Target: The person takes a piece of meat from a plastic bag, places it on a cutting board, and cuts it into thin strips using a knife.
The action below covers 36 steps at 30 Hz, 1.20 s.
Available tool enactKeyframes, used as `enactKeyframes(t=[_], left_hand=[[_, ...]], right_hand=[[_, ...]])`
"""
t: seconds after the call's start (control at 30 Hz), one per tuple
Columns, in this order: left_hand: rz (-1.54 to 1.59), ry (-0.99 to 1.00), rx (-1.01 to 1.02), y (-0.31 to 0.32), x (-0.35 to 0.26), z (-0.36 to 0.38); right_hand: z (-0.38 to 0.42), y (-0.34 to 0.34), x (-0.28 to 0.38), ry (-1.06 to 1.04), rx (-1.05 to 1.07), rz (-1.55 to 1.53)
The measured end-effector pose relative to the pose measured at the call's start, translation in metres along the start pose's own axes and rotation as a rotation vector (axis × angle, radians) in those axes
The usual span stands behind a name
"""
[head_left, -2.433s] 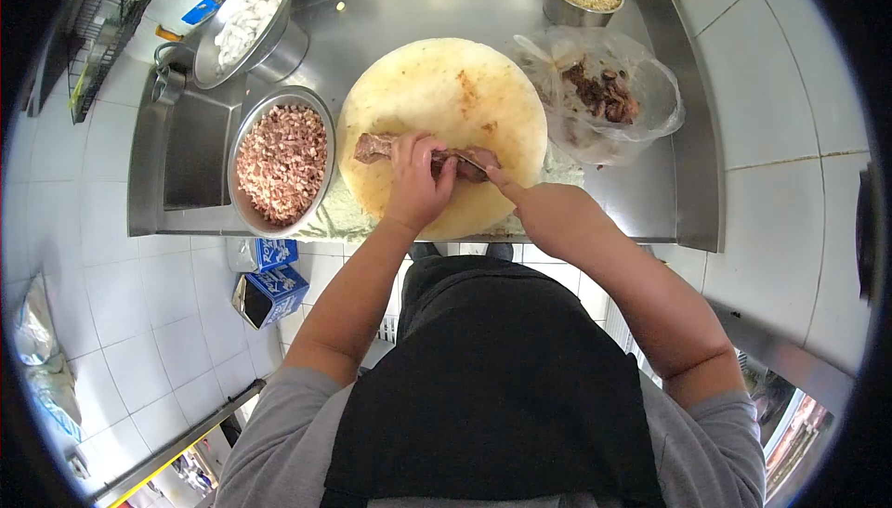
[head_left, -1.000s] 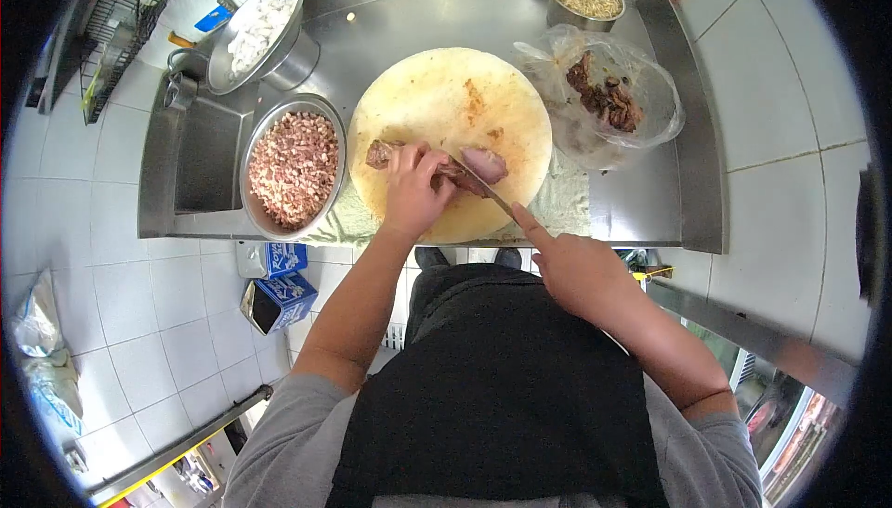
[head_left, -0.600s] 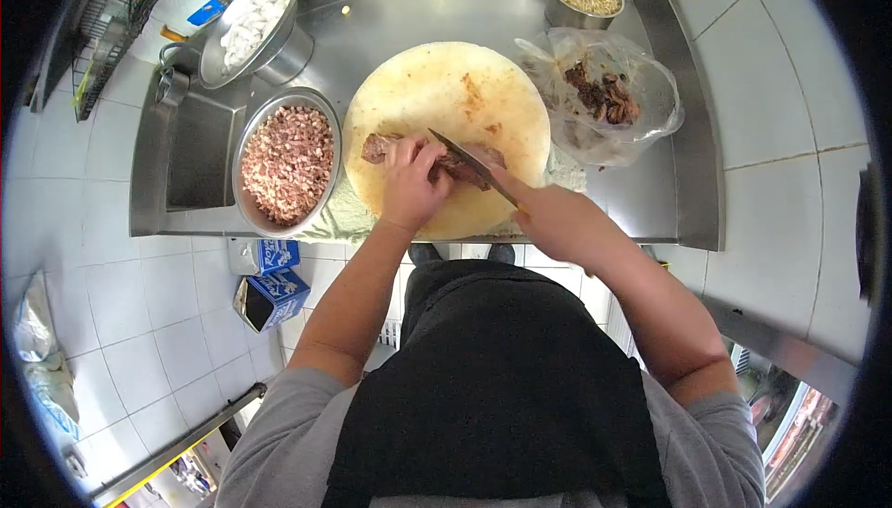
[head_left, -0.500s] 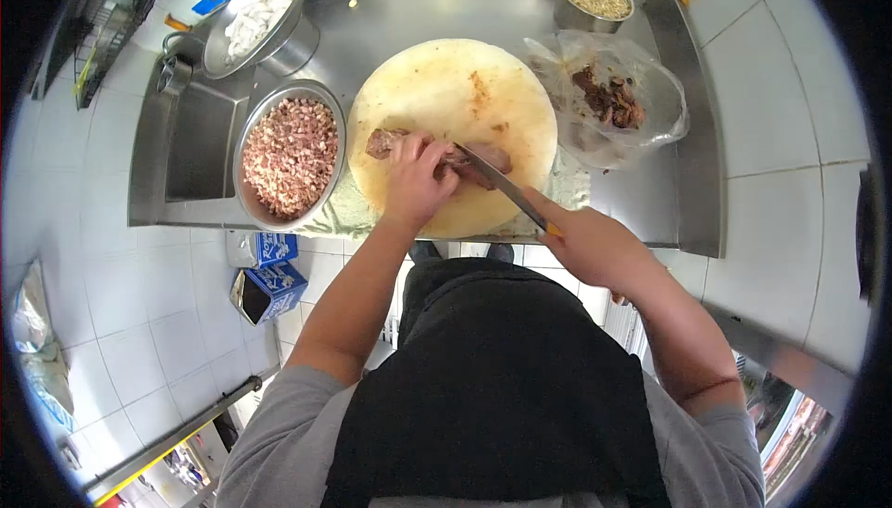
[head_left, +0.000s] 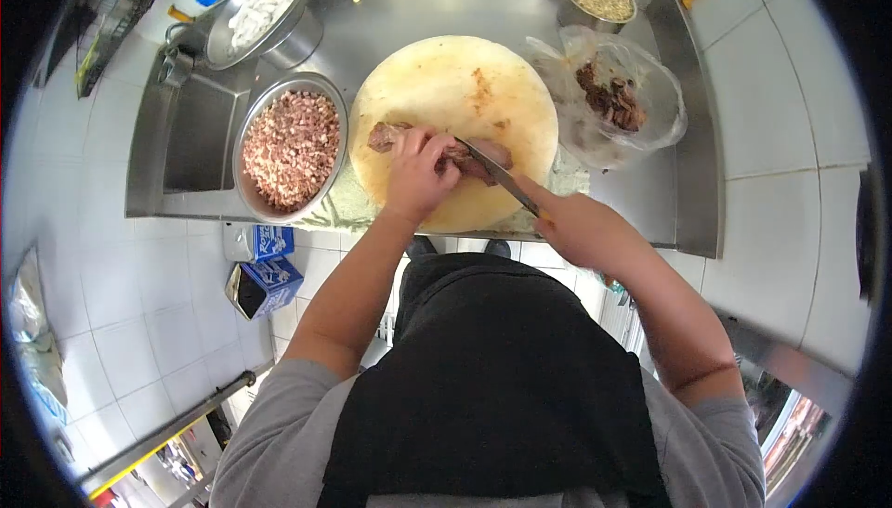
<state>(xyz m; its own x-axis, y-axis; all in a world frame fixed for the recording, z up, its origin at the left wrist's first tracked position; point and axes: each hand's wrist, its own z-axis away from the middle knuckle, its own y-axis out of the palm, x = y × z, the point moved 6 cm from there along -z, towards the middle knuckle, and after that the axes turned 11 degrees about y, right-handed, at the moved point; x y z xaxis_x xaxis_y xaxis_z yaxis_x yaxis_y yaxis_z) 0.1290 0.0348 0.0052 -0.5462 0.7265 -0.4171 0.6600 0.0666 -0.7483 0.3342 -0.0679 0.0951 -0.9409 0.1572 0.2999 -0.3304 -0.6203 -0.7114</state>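
At left, a steel bowl (head_left: 241, 179) of chopped pieces sits beside a round cutting board (head_left: 455, 67). On the board's near half, a long piece of meat (head_left: 498, 151) lies roughly left to right, its left end poking out past the left hand (head_left: 418, 174), whose curled fingers press on its middle. Just right of those fingertips, a knife (head_left: 505, 178) slants across the long axis, tip pointing away and leftward; the cut's depth cannot be told. The right hand (head_left: 587, 227), closed around the handle, is nearer the meat's right end.
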Motion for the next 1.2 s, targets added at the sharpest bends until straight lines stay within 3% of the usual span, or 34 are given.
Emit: enactKeyframes(t=[0.1, 0.2, 0.27, 0.4, 0.47, 0.5, 0.77, 0.93, 1.2], left_hand=[[-0.016, 0.007, -0.016, -0.001, -0.002, 0.0], [-0.009, 0.028, -0.022, 0.0, 0.0, -0.001], [-0.008, 0.029, -0.024, -0.001, -0.001, -0.001], [0.005, 0.031, -0.034, -0.001, -0.001, -0.001], [0.005, 0.031, -0.033, 0.0, 0.0, -0.001], [0.001, 0.036, -0.027, -0.001, 0.001, 0.0], [0.009, 0.039, -0.021, -0.004, -0.001, 0.001], [0.004, 0.044, -0.037, -0.005, -0.001, 0.002], [0.003, 0.048, -0.026, -0.007, -0.005, 0.001]], right_hand=[[0.016, 0.002, -0.007, 0.058, 0.06, 0.007], [-0.019, 0.015, -0.003, 0.058, 0.016, 0.001], [-0.047, 0.022, 0.009, -0.051, -0.106, -0.053], [-0.034, 0.017, 0.004, -0.05, -0.126, -0.058], [0.0, 0.009, -0.003, 0.081, 0.075, 0.002], [0.002, 0.012, -0.005, 0.075, 0.08, 0.009], [-0.044, 0.063, 0.003, 0.019, -0.125, -0.054], [0.004, 0.043, -0.009, 0.059, -0.025, 0.048], [0.018, 0.021, 0.01, 0.012, -0.149, 0.033]])
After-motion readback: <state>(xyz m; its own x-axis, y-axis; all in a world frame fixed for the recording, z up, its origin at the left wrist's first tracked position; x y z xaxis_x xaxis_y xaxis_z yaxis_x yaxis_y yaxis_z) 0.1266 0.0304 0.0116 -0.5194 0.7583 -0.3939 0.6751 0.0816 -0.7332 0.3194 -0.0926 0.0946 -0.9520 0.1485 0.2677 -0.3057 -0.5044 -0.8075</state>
